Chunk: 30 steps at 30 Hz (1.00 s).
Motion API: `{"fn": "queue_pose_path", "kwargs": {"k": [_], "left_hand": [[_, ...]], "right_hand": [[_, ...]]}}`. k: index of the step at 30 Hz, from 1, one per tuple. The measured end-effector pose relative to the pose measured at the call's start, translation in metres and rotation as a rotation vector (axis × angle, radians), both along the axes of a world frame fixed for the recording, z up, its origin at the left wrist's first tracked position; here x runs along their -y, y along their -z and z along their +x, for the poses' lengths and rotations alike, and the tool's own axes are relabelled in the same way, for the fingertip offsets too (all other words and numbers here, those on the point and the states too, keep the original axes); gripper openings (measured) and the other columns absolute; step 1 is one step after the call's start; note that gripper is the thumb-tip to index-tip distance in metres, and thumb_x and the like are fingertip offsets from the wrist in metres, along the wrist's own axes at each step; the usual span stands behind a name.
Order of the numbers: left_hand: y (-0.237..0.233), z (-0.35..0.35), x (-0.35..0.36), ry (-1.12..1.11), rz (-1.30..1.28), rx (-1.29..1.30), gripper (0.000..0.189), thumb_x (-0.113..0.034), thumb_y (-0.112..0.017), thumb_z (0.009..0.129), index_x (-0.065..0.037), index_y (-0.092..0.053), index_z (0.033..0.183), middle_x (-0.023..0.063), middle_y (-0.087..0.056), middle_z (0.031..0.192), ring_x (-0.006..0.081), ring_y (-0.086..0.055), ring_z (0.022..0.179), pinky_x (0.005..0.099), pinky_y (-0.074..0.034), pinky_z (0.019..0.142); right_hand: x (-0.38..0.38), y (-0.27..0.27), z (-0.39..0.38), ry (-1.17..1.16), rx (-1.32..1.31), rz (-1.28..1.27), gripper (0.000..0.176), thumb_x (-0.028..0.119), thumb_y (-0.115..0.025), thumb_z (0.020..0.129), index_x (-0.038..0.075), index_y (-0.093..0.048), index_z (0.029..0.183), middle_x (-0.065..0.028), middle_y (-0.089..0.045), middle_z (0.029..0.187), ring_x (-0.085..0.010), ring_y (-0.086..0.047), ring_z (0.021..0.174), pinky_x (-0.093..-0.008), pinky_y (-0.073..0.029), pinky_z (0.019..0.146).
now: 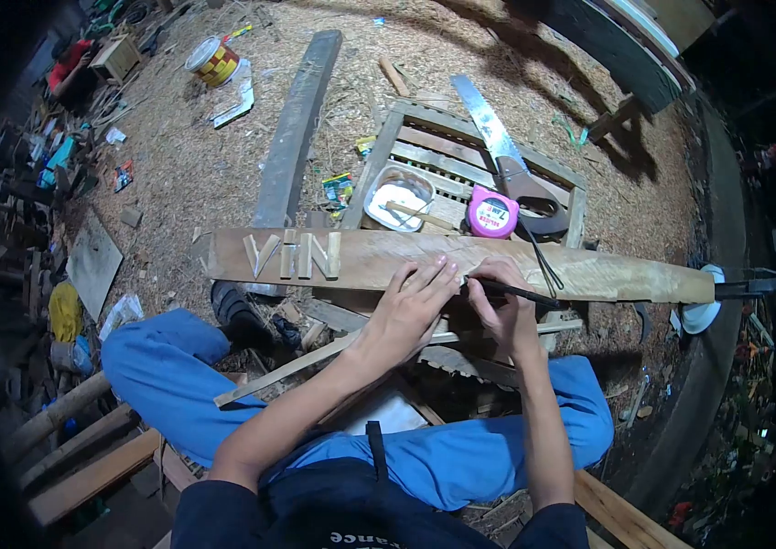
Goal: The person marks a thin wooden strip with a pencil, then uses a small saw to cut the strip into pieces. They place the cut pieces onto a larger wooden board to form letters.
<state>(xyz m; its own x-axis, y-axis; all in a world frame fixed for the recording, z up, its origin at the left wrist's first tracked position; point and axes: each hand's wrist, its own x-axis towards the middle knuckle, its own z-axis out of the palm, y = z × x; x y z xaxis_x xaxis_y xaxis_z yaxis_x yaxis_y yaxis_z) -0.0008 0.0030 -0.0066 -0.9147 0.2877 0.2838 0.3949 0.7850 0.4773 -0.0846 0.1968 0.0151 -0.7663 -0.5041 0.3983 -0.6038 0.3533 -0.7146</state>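
A long wooden board lies crosswise before me, with small wood strips set in letter-like shapes on its left part. My left hand rests flat on the board's near edge, fingers stretched out and fingertips close to my right hand. My right hand grips a slim black pen-like tool, its tip hidden between the hands. Below the hands, a thin wood strip slants over my lap. Just behind the board stand a pink tape measure and a tub of white paste with a stick.
A handsaw lies on a slatted wooden frame beyond the board. A dark beam runs away at left. A bucket stands farther back; a person in red is at far left. Wood scraps litter the ground.
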Motion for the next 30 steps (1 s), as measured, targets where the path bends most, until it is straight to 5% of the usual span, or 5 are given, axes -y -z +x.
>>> {"fn": "queue_pose_path", "kwargs": {"k": [30], "left_hand": [[0.001,-0.002,0.006,0.035,0.07,-0.053,0.054,-0.004,-0.067,0.089,-0.004,-0.056,0.142,0.0165,-0.051,0.156,0.0323,-0.044,0.148,0.0503,-0.034,0.119]], "right_hand": [[-0.005,0.01,0.002,0.038,0.049,0.022,0.013,0.003,-0.074,0.09,-0.002,-0.067,0.101,-0.0163,-0.068,0.097,-0.0298,-0.067,0.089,-0.0383,-0.054,0.08]]}}
